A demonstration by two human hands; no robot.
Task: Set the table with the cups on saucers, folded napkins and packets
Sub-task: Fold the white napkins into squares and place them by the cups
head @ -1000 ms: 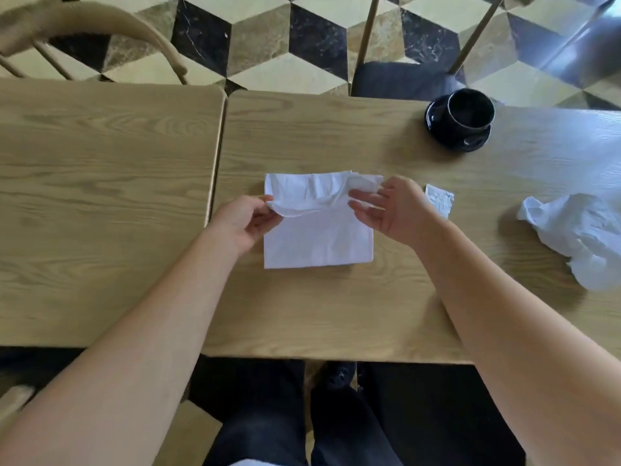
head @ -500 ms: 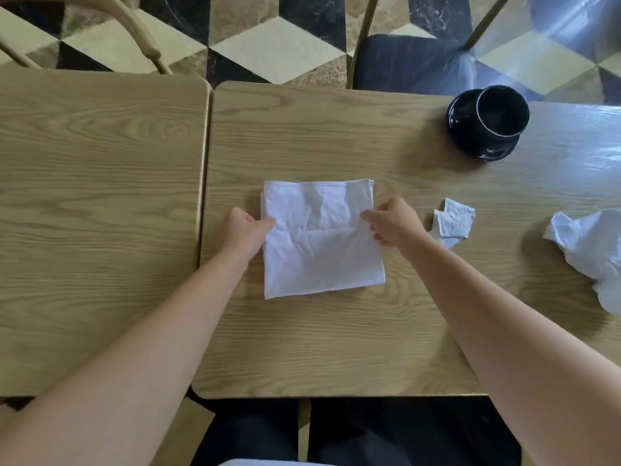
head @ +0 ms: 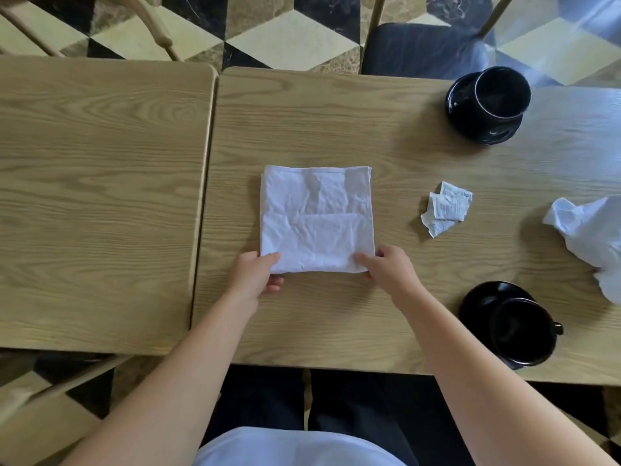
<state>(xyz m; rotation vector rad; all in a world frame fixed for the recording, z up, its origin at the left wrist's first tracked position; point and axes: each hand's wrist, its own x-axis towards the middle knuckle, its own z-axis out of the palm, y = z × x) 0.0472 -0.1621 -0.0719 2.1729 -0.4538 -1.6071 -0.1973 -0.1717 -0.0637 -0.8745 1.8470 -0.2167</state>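
Head view. We find a white napkin (head: 317, 219) lying flat and folded to a square on the right-hand table (head: 336, 331), toward that table's left edge and about midway between its far and near edges. We note the left hand (head: 257, 275) pinching the napkin's near left corner, thumb on top and fingers curled beneath. The right hand (head: 386, 269) pinches the near right corner in the same way.

To the right of the napkin, apart from it, we record two small crumpled packets (head: 445, 208) lying together. A black cup (head: 497, 95) stands on a black saucer (head: 480, 129) near the far edge. A second black cup (head: 522, 331) sits on its saucer (head: 484, 297) close to the near edge. A crumpled white napkin (head: 591, 237) lies at the right edge of the view. A second table (head: 100, 196) adjoins on the left, a narrow seam between the two.
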